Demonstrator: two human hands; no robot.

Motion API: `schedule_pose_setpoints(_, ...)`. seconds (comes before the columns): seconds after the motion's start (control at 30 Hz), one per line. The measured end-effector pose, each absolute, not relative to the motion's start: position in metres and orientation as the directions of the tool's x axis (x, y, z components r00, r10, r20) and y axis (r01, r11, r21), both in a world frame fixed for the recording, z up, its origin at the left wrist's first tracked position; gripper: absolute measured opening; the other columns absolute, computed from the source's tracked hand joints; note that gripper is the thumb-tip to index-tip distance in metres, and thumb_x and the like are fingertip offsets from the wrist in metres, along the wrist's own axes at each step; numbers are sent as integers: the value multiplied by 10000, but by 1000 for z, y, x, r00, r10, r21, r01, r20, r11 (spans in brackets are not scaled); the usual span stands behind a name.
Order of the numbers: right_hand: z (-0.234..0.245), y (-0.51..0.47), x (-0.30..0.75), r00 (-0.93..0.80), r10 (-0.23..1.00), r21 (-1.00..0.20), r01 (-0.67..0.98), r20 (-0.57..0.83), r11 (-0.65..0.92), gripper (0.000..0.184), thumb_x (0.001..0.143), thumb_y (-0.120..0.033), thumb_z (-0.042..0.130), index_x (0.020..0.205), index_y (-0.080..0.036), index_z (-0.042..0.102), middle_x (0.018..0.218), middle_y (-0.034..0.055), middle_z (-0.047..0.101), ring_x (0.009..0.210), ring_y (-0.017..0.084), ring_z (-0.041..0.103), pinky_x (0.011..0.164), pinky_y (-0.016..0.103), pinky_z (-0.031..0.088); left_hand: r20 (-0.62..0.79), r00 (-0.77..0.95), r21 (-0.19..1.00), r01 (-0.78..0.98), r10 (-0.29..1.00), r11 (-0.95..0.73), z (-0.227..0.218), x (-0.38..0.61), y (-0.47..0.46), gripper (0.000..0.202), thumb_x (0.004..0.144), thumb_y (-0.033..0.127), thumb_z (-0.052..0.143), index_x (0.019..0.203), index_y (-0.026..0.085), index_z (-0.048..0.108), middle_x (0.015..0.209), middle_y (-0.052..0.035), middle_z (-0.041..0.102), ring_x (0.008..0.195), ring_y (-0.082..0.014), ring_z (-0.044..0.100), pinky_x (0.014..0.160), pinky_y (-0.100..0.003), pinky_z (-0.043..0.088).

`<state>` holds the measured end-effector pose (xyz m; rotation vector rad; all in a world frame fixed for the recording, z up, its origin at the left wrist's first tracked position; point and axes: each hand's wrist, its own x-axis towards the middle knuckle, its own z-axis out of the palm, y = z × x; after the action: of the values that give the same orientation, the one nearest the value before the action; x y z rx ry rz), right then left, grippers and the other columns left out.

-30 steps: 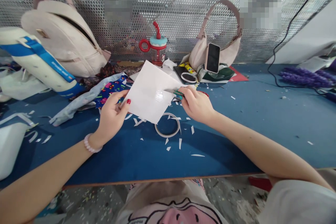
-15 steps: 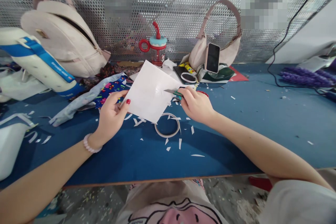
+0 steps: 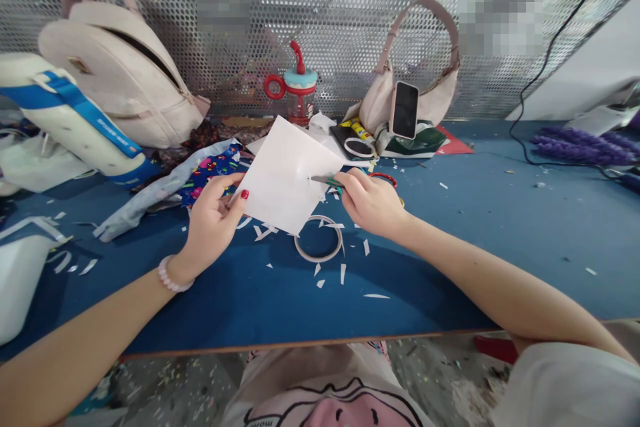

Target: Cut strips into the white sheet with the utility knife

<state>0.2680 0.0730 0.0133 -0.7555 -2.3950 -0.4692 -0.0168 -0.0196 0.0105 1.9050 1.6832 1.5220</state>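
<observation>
In my left hand [image 3: 213,220], thumb over the edge and fingers behind, a white sheet of paper [image 3: 280,177] is tilted above the table. My right hand [image 3: 373,203] is closed around a slim craft knife [image 3: 327,181] with a pointed grey blade and some green near the fingers. The blade's tip touches or lies just over the right half of the paper. Most of the knife's handle is hidden in my fist. Under the paper's lower corner lies a roll of tape [image 3: 319,259], ring-shaped, with white paper scraps [image 3: 367,248] around it.
Behind stand a cup with a red straw [image 3: 301,90], a handbag [image 3: 437,103] with a phone [image 3: 405,110] against it, and a backpack [image 3: 115,73]. A bottle [image 3: 75,113] leans at the left. Red handles [image 3: 384,177] show behind my right hand.
My right hand has moved slightly left, bringing the knife's tip a little farther across the paper. My left hand and the paper stay nearly still.
</observation>
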Motion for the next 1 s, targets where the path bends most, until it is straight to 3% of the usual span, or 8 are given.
schedule_pose_setpoints(1.0, 15, 71, 269, -598, 468, 19, 628, 651, 778, 304, 944, -171, 369, 1182, -154, 558, 949, 95, 649, 685, 171, 576, 526, 282, 346, 612, -115, 637, 659, 782, -401, 10, -17, -18, 274, 953, 380, 563, 1160, 209, 616, 1142, -69, 654, 951, -215, 699, 765, -320, 652)
